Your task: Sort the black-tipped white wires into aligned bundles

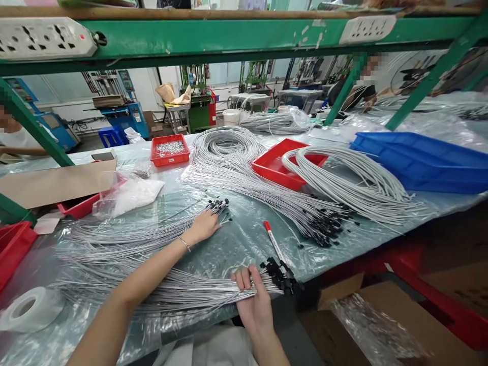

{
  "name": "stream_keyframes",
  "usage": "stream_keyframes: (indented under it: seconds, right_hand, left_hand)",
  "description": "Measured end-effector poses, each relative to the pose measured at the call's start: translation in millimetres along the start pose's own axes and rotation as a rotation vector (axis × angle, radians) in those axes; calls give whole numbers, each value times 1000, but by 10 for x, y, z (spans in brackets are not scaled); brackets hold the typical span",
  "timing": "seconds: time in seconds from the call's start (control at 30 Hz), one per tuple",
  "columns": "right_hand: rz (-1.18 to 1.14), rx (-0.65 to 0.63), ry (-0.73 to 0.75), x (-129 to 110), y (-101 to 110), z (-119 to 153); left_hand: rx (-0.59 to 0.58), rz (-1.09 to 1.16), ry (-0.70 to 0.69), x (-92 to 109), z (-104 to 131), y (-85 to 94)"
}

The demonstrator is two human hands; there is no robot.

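Note:
My right hand [253, 297] is closed around a bundle of thin grey cables [183, 292] near the table's front edge, just behind their black end caps [280, 274]. My left hand [204, 226] reaches forward and rests on a second fan of grey cables [125, 239], its fingers at their black tips [219, 206]. A bracelet is on my left wrist. A red-capped pen [273, 241] lies on the plastic sheet between the bundles.
More grey cable bundles [343, 188] lie over a red tray [278, 165]. A small red tray of metal parts [170, 149], a blue bin [415, 157], a tape roll [30, 307] and cardboard boxes [381, 325] surround the workspace. Other people sit at the far right and left.

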State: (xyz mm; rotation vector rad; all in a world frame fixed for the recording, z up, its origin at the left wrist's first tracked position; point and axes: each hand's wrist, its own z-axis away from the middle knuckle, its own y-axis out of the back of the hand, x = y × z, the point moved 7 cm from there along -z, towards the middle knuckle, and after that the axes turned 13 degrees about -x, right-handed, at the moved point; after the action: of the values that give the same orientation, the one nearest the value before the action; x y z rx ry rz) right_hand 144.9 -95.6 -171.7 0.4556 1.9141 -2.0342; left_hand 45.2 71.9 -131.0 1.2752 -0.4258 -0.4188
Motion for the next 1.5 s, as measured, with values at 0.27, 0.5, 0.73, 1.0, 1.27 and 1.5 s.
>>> stream_keyframes:
  seconds: [0.27, 0.5, 0.73, 1.0, 1.27, 1.5]
  right_hand:
    - [102, 89, -60, -23, 62, -110]
    - [37, 216, -36, 10, 212, -38]
    - [-13, 26, -52, -21, 55, -56]
    - [-5, 27, -46, 9, 66, -53]
    - [23, 27, -36, 13, 86, -51]
    - [27, 8, -25, 11, 74, -67]
  left_hand:
    - [-32, 359, -155, 373, 499, 249]
    - [-227, 195, -502, 1086, 897, 347]
    - [129, 162, 76, -220, 144, 374]
    - [108, 338, 22, -482, 175, 439]
    - [107, 260, 39, -528, 103, 259]
    - [175, 344, 76, -764, 127, 349]
